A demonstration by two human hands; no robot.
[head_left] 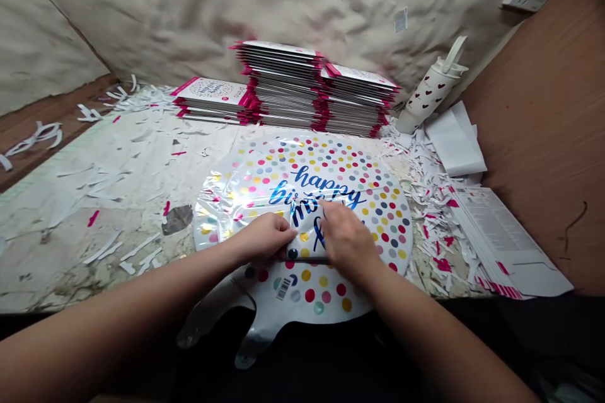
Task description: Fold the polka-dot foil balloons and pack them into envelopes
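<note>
A flat round foil balloon point(331, 164), white with coloured dots and blue "happy birthday" lettering, lies on the worktable point(70, 201). On top of it sits a second balloon folded into a small packet point(307, 233). My left hand point(265, 236) pinches the packet's left end, fingers closed. Over the packet's right side my right hand point(345, 239) presses down, its fingers curled onto it. The lower balloon's silver neck point(250, 334) hangs over the table's near edge.
Stacks of pink-edged packaging cards point(293, 85) stand at the back. A white bottle with hearts point(432, 91) leans at the back right. Flat printed cards point(501, 239) lie on the right. Paper scraps point(430, 182) litter the table.
</note>
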